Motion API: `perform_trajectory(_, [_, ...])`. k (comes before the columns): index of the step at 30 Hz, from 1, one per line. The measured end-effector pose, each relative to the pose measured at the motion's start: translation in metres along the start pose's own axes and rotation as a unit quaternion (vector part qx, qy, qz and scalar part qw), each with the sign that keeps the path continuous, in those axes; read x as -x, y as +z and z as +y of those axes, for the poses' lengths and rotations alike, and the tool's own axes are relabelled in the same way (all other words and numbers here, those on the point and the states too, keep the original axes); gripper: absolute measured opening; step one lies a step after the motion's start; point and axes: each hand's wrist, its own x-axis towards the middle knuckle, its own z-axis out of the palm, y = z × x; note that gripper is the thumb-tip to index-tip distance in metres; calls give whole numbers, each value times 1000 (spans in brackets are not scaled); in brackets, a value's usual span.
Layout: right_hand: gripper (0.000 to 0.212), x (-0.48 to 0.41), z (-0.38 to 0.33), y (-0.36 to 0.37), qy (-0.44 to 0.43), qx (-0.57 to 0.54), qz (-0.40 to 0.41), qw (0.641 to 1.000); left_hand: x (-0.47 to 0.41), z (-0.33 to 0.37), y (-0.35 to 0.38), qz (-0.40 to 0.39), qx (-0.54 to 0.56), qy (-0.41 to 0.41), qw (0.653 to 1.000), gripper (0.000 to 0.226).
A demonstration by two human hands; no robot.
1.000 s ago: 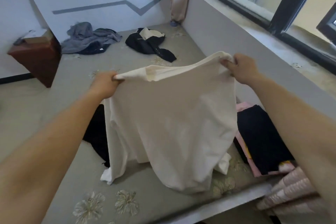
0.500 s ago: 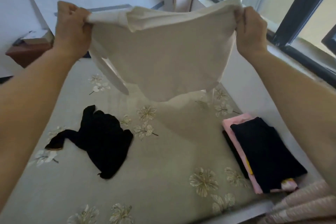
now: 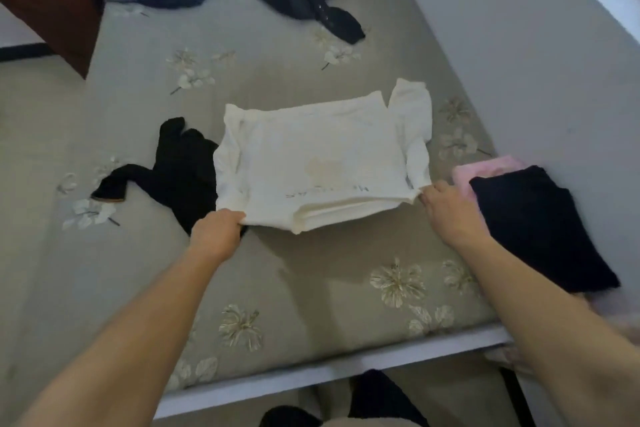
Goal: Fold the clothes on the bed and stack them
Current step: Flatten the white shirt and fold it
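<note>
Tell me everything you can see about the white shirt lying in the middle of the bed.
The white long-sleeved shirt looks like soft cotton and lies flat on the grey floral bedspread, doubled over into layers at its near edge. Faint lettering and a pale print show through. One sleeve is bent up at its right side. The left hand and right hand each pinch a near corner. Its left edge overlaps the crumpled black garment.

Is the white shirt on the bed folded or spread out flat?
Partly folded. The white shirt lies doubled, layered edges showing at its near side, one sleeve sticking out. Both hands grip its near corners.
</note>
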Motion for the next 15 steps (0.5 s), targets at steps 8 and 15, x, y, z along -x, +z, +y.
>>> perform_trajectory(8, [23,43,1,52,-92,67,-129,985,22,6,50,-60,-137,33,988,32])
perform_trajectory(15, [45,104,-8,135,-175,96,-192,961,55,-4,139,-156,-186,24,970,48])
